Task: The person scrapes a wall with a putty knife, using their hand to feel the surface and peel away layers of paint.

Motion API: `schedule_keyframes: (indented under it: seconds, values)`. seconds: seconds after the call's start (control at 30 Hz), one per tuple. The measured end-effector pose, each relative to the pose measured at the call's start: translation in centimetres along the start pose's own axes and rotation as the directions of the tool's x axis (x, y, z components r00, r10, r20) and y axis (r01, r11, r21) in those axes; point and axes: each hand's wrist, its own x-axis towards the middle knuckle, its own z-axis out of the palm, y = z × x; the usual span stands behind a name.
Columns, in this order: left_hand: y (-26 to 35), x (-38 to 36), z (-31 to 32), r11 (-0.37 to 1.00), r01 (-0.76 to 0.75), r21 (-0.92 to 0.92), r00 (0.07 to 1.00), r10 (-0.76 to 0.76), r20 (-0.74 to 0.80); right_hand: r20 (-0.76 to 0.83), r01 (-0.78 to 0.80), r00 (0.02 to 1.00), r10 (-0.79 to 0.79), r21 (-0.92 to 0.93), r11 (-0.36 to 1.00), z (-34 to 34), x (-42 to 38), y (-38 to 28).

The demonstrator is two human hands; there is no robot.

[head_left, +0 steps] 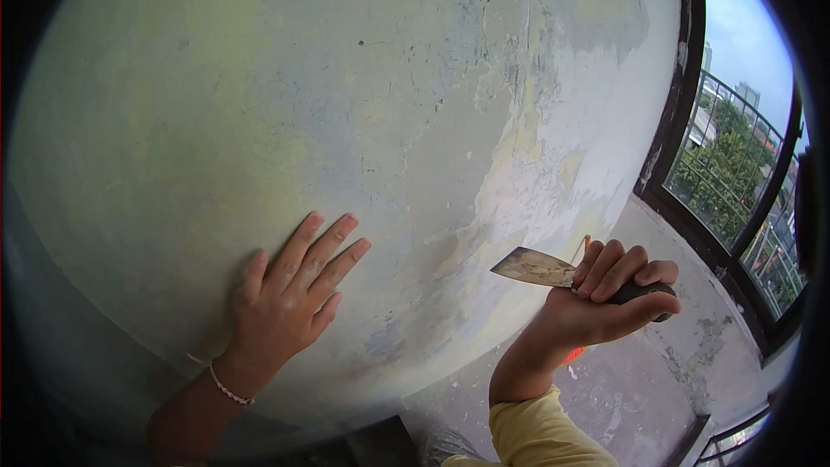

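Observation:
My left hand [290,294] lies against the wall [216,121] with its fingers spread, and a braided bracelet circles the wrist. The wall's paint is patchy, with scraped areas, cracks and a bare grey patch [450,164] to the right of that hand. In my right hand [614,294] is a putty knife [540,267], its dark handle wrapped by the fingers. The blade is smeared with residue and points left. It appears apart from the wall surface, though the exact gap is hard to judge.
A dark-framed window [735,138] on the right looks out on trees, a railing and buildings. Below it runs a stained, chipped lower wall [692,320]. The floor [596,398] is speckled. An orange object [574,355] shows partly behind my right forearm.

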Motion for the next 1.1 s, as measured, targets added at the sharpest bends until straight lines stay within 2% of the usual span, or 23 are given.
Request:
schedule_keyframes:
  seconds: [0.03,0.1,0.13,0.17,0.23,0.37,0.47,0.5,0.57,0.6,0.63,0.7,0.77,0.83,0.97,1.03,1.1]
  values:
    - [-1.3,0.2,-0.7,1.000,0.004,0.018,1.000,-0.004,-0.013,-0.009,0.006,1.000,-0.006,-0.023,1.000,0.7,-0.2,0.1]
    - [-3.5,0.5,-1.7,0.999,-0.041,0.030,0.999,0.042,-0.026,0.016,0.139,0.990,-0.139,-0.073,0.988,2.2,-1.1,0.9]
    - [-4.5,0.5,-2.1,0.996,-0.066,0.059,0.997,0.068,-0.035,0.018,0.071,0.997,-0.070,-0.061,0.996,2.8,-1.5,1.4]
    - [-5.3,0.5,-2.3,0.996,-0.077,0.046,0.996,0.079,-0.042,0.028,0.095,0.995,-0.095,-0.001,0.995,3.9,-1.9,2.4]
    - [-6.6,0.4,-2.6,0.991,-0.135,0.003,0.988,0.135,-0.077,0.090,0.078,0.993,-0.070,-0.086,0.993,5.0,-2.3,4.4]
    - [-8.6,0.4,-3.0,0.986,-0.159,-0.041,0.983,0.155,-0.094,0.174,0.063,0.984,-0.042,-0.121,0.991,5.6,-1.4,5.6]
    - [-9.9,0.8,-2.8,0.971,-0.232,-0.064,0.968,0.224,-0.113,0.296,-0.034,0.954,0.039,-0.023,0.999,5.9,-0.6,5.6]
    - [-10.2,0.8,-2.7,0.964,-0.260,-0.051,0.961,0.253,-0.110,0.284,-0.018,0.959,0.025,-0.027,0.999,5.8,-0.4,5.7]
    - [-10.4,0.8,-2.6,0.953,-0.302,-0.034,0.948,0.296,-0.118,0.413,0.155,0.908,-0.067,-0.185,0.970,5.1,-0.3,6.4]
    - [-10.3,0.7,-2.6,0.939,-0.339,-0.053,0.936,0.332,-0.114,0.400,0.245,0.906,-0.139,-0.226,0.943,4.7,-0.6,7.3]
    - [-10.2,0.7,-2.6,0.924,-0.376,-0.072,0.923,0.367,-0.111,0.391,0.254,0.908,-0.150,-0.230,0.939,4.4,-0.6,8.0]
    - [-10.2,0.6,-2.5,0.912,-0.396,-0.103,0.915,0.383,-0.123,0.336,0.444,0.881,-0.332,-0.348,0.826,4.5,-0.6,8.4]
    - [-10.4,0.5,-2.3,0.858,-0.511,-0.054,0.857,0.503,-0.109,0.304,0.438,0.892,-0.335,-0.396,0.807,5.0,-0.5,7.2]
    - [-10.7,0.1,-2.1,0.848,-0.527,-0.061,0.846,0.517,-0.132,0.204,0.379,0.924,-0.323,-0.384,0.842,5.5,-0.2,6.2]
    - [-11.2,-0.5,-1.8,0.821,-0.569,-0.036,0.815,0.558,-0.158,0.181,0.369,0.928,-0.326,-0.307,0.877,5.2,-0.5,4.8]
    - [-11.3,-0.9,-1.7,0.822,-0.566,-0.065,0.819,0.552,-0.156,0.100,0.262,0.965,-0.244,-0.262,0.929,6.1,-2.2,5.6]
    - [-11.3,-1.4,-1.8,0.822,-0.560,-0.100,0.826,0.544,-0.150,0.140,0.269,0.961,-0.239,-0.271,0.924,6.1,-1.9,5.5]
